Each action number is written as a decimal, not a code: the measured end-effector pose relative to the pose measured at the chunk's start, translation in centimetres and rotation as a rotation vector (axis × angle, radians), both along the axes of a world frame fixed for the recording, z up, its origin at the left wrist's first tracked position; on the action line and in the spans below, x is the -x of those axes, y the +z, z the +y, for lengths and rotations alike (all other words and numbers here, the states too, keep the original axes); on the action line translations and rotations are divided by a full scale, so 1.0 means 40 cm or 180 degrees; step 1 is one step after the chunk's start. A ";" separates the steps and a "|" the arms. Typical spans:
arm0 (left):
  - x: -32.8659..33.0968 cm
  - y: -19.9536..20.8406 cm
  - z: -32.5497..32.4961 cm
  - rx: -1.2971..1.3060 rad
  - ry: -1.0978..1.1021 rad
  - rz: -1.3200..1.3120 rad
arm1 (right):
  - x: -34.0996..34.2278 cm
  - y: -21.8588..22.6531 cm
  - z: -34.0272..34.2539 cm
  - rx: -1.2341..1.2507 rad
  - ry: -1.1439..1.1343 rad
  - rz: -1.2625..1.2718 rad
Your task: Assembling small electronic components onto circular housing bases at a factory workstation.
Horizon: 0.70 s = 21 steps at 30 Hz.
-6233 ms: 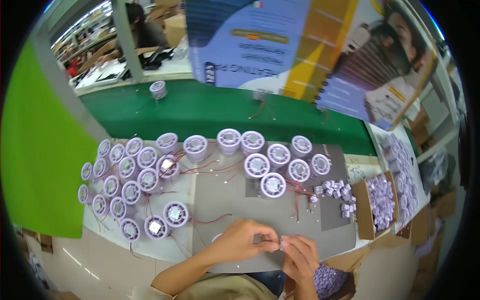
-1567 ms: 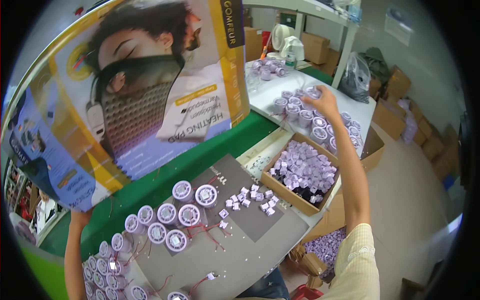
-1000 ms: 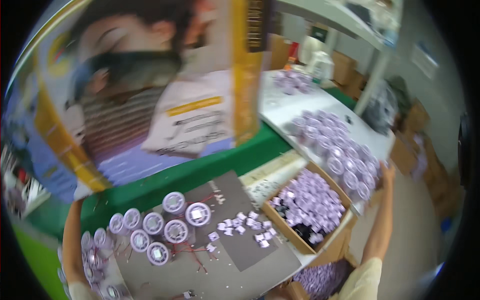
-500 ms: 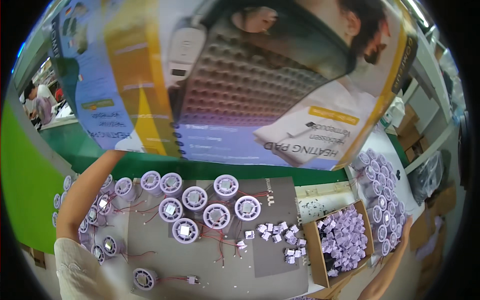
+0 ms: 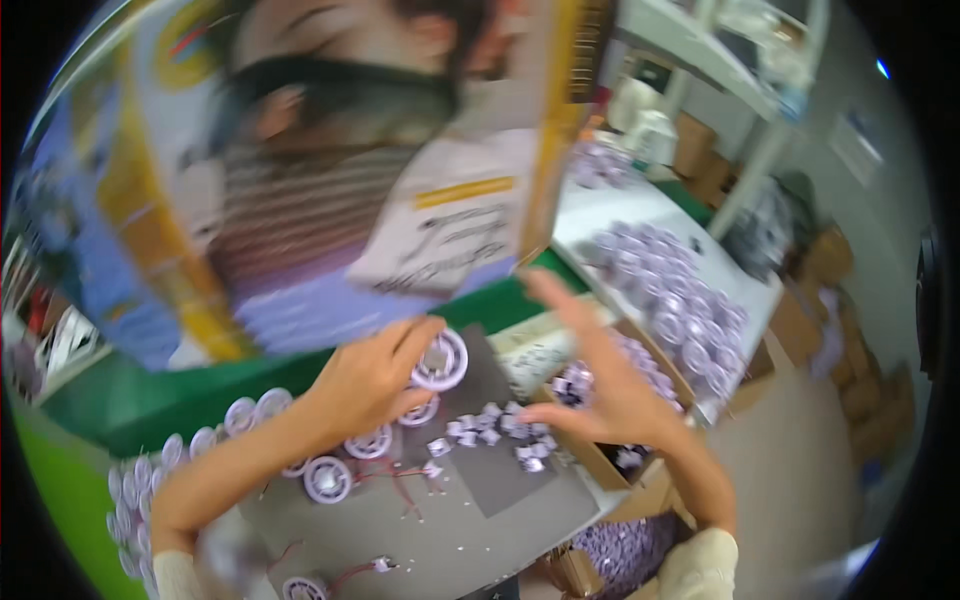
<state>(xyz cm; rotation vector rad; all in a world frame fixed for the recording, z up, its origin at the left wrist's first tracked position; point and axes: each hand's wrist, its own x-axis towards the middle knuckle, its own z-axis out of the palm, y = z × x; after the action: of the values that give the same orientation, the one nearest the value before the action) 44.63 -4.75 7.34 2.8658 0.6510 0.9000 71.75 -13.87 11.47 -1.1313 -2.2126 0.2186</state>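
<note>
The left hand gripped a white round part just above the grey worktop; the right hand, fingers spread, apparently empty, hovered beside small white pieces

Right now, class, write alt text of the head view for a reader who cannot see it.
The left hand holds up a round white disc part over a grey mat, while the right hand hovers open above small white pieces. More white discs lie on the mat, and a cardboard box sits to the right.
</note>
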 end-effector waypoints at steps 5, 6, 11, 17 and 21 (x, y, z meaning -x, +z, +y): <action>-0.132 0.012 -0.090 -0.0204 -0.0982 -0.0266 | 0.021 -0.031 -0.032 0.0883 0.0520 0.0225; -0.144 0.004 -0.091 -0.0197 -0.1052 -0.0340 | 0.014 -0.024 -0.044 0.0877 0.0490 0.0227; -0.178 0.006 -0.066 0.0263 -0.1147 -0.0406 | -0.023 -0.020 -0.070 0.0570 0.0352 0.0036; -0.162 0.019 -0.009 0.1359 -0.1327 -0.0303 | -0.152 -0.017 -0.079 0.0837 -0.0103 -0.0294; -0.026 -0.057 0.114 0.0957 -0.0508 0.0508 | -0.408 -0.001 -0.118 0.0291 -0.1724 0.0635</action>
<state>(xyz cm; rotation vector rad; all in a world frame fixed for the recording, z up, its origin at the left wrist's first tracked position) 45.69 -0.17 5.08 2.6869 0.5103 0.5069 88.05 -18.60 11.44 -1.6329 -1.6659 0.1903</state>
